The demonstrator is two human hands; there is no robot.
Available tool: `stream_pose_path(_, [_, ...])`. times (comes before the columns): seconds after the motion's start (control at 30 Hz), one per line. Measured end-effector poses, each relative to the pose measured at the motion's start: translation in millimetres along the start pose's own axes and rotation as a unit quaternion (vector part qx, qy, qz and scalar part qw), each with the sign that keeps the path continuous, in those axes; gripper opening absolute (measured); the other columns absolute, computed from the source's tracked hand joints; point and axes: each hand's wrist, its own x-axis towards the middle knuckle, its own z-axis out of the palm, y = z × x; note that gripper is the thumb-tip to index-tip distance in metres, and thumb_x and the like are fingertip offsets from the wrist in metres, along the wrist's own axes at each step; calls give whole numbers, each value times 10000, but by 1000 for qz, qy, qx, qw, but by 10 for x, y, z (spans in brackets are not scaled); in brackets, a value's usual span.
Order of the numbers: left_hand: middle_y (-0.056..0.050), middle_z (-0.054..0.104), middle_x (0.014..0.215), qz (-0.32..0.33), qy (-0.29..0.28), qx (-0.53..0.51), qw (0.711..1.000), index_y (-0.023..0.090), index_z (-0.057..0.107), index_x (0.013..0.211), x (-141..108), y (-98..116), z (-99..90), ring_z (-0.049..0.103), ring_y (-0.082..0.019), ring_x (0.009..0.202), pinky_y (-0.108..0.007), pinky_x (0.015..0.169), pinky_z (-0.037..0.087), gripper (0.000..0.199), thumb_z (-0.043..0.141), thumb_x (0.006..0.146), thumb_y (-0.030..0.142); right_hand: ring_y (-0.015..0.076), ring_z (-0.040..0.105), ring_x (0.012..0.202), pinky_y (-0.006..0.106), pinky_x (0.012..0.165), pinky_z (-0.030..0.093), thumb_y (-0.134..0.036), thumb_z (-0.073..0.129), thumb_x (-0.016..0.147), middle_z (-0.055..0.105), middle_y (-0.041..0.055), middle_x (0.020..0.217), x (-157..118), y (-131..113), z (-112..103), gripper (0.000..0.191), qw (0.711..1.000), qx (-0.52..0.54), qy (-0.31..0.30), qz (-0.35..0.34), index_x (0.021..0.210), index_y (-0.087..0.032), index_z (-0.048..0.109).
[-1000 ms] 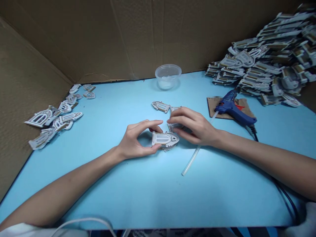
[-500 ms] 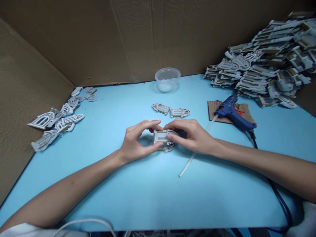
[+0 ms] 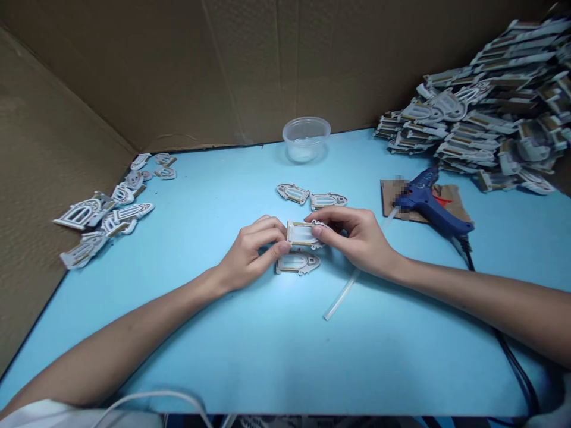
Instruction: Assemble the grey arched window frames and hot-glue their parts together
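Note:
My right hand (image 3: pixel 363 241) grips a small white arched window-shaped piece (image 3: pixel 303 233) with brown edges, its thumb on the pointed end. At the square end, my left hand (image 3: pixel 252 252) has thumb and fingertips closed on the piece's edge. Just below lies a second arched piece (image 3: pixel 298 263), flat on the table. Two more, a left arched piece (image 3: pixel 292 194) and a right arched piece (image 3: pixel 329 201), rest beyond my hands. The hidden fingertips of my right hand are behind the held piece.
A blue glue gun (image 3: pixel 423 199) lies on a cardboard scrap (image 3: pixel 457 205) at right, its clear glue stick (image 3: pixel 341 294) reaching under my right wrist. A large pile (image 3: pixel 482 125) of similar pieces fills the back right. Loose pieces (image 3: pixel 109 214) lie left. A plastic tub (image 3: pixel 306 139) stands near the cardboard wall (image 3: pixel 250 71).
The held piece has shifted up and apart from the lower piece, which now shows fully on the table. My left hand's fingers have drawn in from a wide spread to the square end.

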Motion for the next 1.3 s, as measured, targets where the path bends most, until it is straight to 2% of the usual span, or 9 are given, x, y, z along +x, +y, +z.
stream_pose_path(0.17, [-49,617,850,-53,12,-74,996,152,605,807,10,4,-18,585,-145,815,-290,775,462,308,486,1079,235,144,579,663,294,588,409,-328,687,922,731,78,833,13,-6,-4,260,999,21,-12,27,1021,-107,779])
stream_pose_path(0.47, [-51,640,813,-156,221,-141,952,173,653,815,-18,-163,-4,582,-154,765,-300,718,474,363,581,1049,441,133,519,647,288,584,375,-321,668,927,705,59,782,21,-15,-21,246,999,3,-27,19,1012,-115,771])
stream_pose_path(0.53, [-52,660,842,-170,208,-130,955,175,688,890,-10,-155,-2,595,-147,763,-290,714,485,326,601,1038,452,130,507,652,284,586,371,-307,666,924,715,62,805,22,-22,-22,228,1000,-12,-26,9,1000,-120,772])
stream_pose_path(0.6, [-58,684,906,-164,155,-112,968,175,716,1009,2,-114,-2,622,-145,785,-284,721,500,286,637,1018,450,129,514,662,279,593,379,-285,658,920,730,64,836,22,-32,-19,212,999,-26,-31,-3,995,-123,773])
stream_pose_path(0.73, [-82,703,975,-99,58,-83,990,170,743,1080,11,-39,-4,653,-162,852,-298,745,513,282,595,1045,407,132,566,686,269,604,400,-263,639,920,739,54,830,19,-43,-11,207,998,-37,-42,-29,995,-121,770])
stream_pose_path(0.8, [-80,703,933,-96,66,-99,988,167,756,1046,4,-45,-3,654,-160,841,-298,746,521,320,539,1073,400,134,582,700,265,605,405,-261,639,921,745,58,843,19,-39,-11,209,998,-38,-42,-33,994,-117,771])
stream_pose_path(1.0, [-81,700,853,-182,123,-177,959,154,774,988,-14,-151,5,635,-149,755,-290,703,522,417,550,1055,500,126,549,666,263,584,386,-264,643,918,730,51,802,16,-21,-17,220,998,-40,-36,-36,997,-112,781])
stream_pose_path(1.17, [-90,702,864,-181,110,-171,962,151,772,957,9,-131,-16,640,-161,753,-305,690,529,433,560,1043,519,134,561,679,267,598,401,-265,642,911,735,55,821,18,-29,-15,210,998,-37,-44,-26,987,-120,775])
stream_pose_path(1.3, [-73,700,916,-132,66,-83,986,167,764,994,24,-63,-14,641,-147,791,-284,692,505,251,663,1004,396,135,562,680,270,612,407,-259,639,914,730,49,806,18,-31,-11,197,997,-40,-55,-33,979,-122,765])
